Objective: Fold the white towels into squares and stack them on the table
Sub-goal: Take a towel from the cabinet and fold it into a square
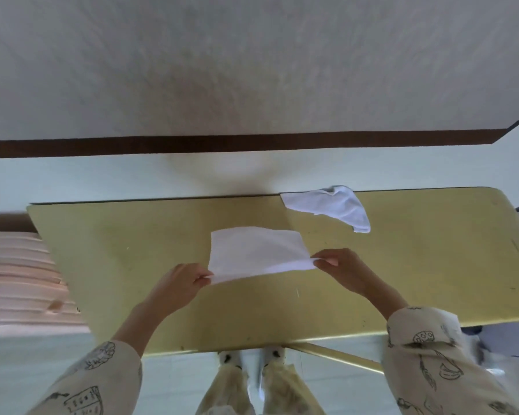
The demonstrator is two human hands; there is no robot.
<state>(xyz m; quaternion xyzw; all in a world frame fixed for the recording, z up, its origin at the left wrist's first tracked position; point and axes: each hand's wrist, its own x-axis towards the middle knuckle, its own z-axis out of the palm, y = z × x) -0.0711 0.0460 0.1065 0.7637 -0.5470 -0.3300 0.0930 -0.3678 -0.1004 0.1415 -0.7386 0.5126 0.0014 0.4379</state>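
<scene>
The white towel [256,253] was soft, thin cloth. The yellow table [417,271] looked smooth, a bit shiny, and scratched.

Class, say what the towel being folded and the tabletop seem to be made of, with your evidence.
Towel being folded: soft white cloth, probably cotton; it bends limply where both hands pinch it. Tabletop: hard, smooth yellow surface, perhaps laminate; it shows sheen and scuffs.

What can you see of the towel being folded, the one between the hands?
The white towel being folded is thin plain cloth, lying mostly flat at the middle of the yellow table as a rough rectangle. Its near edge is lifted slightly and shows two layers. The left hand pinches the near-left corner, the right hand the near-right corner. It lies apart from the crumpled towel further back.
</scene>
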